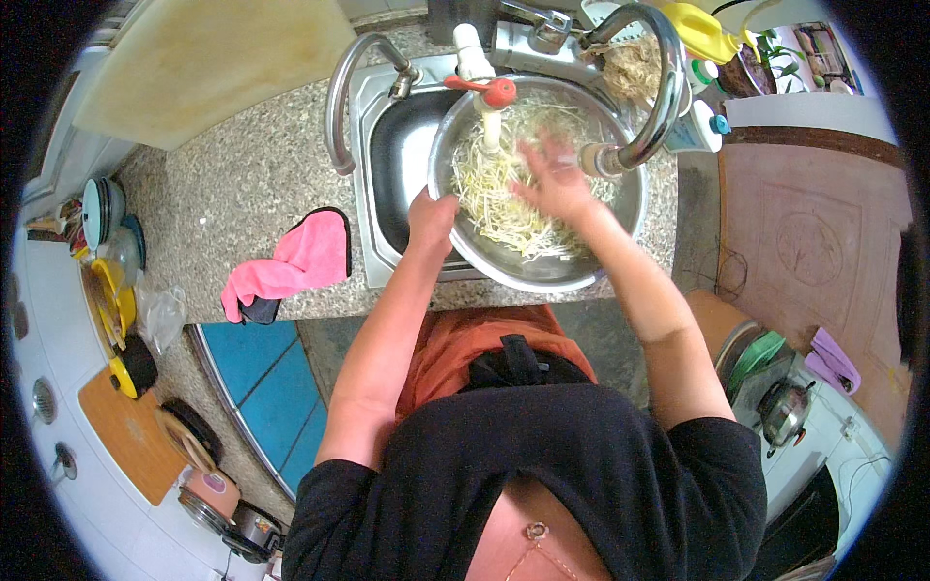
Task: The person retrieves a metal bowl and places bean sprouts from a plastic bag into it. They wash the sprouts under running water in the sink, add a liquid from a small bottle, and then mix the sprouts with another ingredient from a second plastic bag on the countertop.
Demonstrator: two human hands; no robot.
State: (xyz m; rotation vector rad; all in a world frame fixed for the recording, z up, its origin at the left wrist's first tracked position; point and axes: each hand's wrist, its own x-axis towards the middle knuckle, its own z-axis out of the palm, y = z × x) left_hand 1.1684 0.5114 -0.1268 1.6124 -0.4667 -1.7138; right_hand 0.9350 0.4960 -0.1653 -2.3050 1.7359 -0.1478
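Note:
A large stainless steel basin [538, 279] of bean sprouts [501, 210] stands over the right part of the sink [361, 218]. My left hand [434, 221] grips the basin's left rim. Over the sprouts, my right hand [556, 178] is spread and blurred by motion, its fingers apart with no held thing visible. A white plastic tap with a red lever [498, 93] points down into the basin. The thick curved chrome faucet [672, 80] arches in from the right, its end close beside my right hand. Whether water is running cannot be told.
Left of the basin, a thinner curved faucet [336, 109] reaches over the sink. A pink cloth [305, 254] lies on the speckled stone counter [240, 174]. Bottles, including a white one with a blue cap [701, 129], stand to the right. A cutting board [134, 436] lies at far left.

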